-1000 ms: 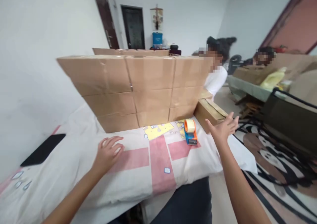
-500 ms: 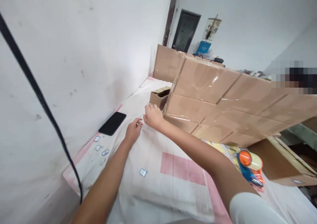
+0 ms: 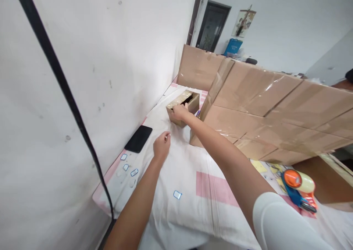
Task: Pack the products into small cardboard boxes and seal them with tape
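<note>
A small open-topped cardboard box [image 3: 176, 118] sits on the cloth-covered surface, its flap edge covered in shiny tape. My right hand [image 3: 181, 112] is closed on the near upper edge of this box, with some fingers at the dark opening. Nearer to me, my left hand [image 3: 161, 145] hovers over the cloth with its fingers curled together. Whatever may lie in those fingers is too small to make out. Left of that hand lies a black tablet or phone [image 3: 138, 139], flat by the wall.
Large taped cardboard boxes [image 3: 242, 91] form a barrier on the right. Several blue-edged labels [image 3: 177, 194] lie on the cloth [image 3: 171, 213]. An orange and blue tape dispenser [image 3: 300, 187] stands at right, beside an open carton [image 3: 325, 176]. A black cable [image 3: 68, 106] hangs at left.
My right hand has reached forward and taken hold of the small box, which now shows more fully, left of the large boxes. My left hand's fingers have curled in. The view has shifted.
</note>
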`<move>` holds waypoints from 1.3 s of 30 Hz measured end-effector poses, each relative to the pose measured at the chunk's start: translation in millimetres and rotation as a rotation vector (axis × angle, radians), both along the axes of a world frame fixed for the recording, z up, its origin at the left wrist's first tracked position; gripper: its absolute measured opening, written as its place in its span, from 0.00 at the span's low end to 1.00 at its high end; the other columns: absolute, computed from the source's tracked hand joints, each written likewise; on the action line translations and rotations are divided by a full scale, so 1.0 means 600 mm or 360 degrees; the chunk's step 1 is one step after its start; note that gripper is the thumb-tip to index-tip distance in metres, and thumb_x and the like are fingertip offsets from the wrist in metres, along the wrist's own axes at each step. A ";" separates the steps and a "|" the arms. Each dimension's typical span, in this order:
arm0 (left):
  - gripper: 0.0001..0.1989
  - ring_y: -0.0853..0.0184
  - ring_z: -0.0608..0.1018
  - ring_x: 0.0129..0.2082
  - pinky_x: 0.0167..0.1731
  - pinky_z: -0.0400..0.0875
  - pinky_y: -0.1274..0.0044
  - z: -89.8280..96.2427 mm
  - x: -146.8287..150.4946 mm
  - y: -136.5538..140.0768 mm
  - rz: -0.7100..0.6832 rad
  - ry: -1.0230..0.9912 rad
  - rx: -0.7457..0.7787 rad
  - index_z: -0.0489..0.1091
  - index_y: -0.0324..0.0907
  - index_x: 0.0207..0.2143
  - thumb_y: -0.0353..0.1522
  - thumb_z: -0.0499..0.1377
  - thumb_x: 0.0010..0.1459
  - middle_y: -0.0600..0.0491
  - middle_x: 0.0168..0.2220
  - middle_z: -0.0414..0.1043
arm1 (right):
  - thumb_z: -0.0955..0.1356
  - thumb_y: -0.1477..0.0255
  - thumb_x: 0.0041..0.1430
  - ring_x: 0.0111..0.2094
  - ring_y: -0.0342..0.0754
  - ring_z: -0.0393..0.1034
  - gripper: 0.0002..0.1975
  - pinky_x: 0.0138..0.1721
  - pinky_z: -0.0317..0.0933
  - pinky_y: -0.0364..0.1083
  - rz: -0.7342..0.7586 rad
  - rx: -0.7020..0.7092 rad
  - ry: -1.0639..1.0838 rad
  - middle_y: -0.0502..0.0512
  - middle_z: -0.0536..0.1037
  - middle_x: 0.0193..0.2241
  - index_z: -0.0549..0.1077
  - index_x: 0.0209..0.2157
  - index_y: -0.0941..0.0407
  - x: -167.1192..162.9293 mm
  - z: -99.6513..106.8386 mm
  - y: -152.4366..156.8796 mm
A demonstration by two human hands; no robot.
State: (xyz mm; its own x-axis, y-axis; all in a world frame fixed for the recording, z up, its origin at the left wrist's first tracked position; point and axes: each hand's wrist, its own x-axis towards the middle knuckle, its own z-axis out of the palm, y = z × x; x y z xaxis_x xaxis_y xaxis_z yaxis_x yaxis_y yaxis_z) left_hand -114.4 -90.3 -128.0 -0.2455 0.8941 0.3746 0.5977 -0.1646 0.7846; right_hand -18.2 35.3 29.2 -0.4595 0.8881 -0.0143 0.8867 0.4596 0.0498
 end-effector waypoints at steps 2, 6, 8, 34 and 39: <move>0.16 0.59 0.77 0.48 0.53 0.69 0.67 0.026 -0.015 -0.011 0.0152 -0.0019 0.0178 0.72 0.43 0.48 0.37 0.49 0.68 0.44 0.46 0.77 | 0.62 0.69 0.68 0.54 0.64 0.69 0.16 0.62 0.38 0.65 0.0136 -0.0009 -0.0031 0.70 0.79 0.48 0.75 0.47 0.64 0.011 -0.002 -0.034; 0.20 0.55 0.69 0.61 0.63 0.61 0.62 0.082 -0.043 -0.057 0.0301 0.0004 0.0456 0.69 0.40 0.53 0.43 0.52 0.66 0.40 0.56 0.68 | 0.63 0.69 0.66 0.54 0.62 0.65 0.15 0.59 0.44 0.61 0.0751 0.0126 -0.0153 0.68 0.76 0.49 0.71 0.50 0.62 0.054 -0.002 -0.137; 0.22 0.54 0.68 0.63 0.64 0.62 0.62 0.102 -0.047 -0.090 0.0167 0.0021 0.0504 0.69 0.41 0.54 0.43 0.56 0.63 0.40 0.59 0.66 | 0.65 0.66 0.65 0.52 0.64 0.63 0.18 0.54 0.50 0.60 0.0969 0.0312 -0.0192 0.71 0.73 0.50 0.69 0.51 0.64 0.080 0.002 -0.205; 0.23 0.56 0.76 0.57 0.57 0.71 0.66 0.189 -0.063 -0.305 -0.0272 0.0194 -0.0118 0.71 0.43 0.55 0.45 0.50 0.65 0.46 0.56 0.75 | 0.59 0.81 0.70 0.37 0.48 0.65 0.13 0.46 0.51 0.50 0.1412 0.0826 0.0131 0.52 0.76 0.33 0.74 0.40 0.56 0.230 0.037 -0.397; 0.29 0.57 0.80 0.49 0.48 0.75 0.67 0.225 0.018 -0.313 -0.0728 0.0609 -0.0292 0.68 0.48 0.58 0.43 0.64 0.55 0.47 0.58 0.72 | 0.61 0.78 0.71 0.36 0.48 0.62 0.11 0.37 0.49 0.49 0.1298 0.1178 0.0095 0.54 0.75 0.34 0.74 0.44 0.56 0.316 0.040 -0.513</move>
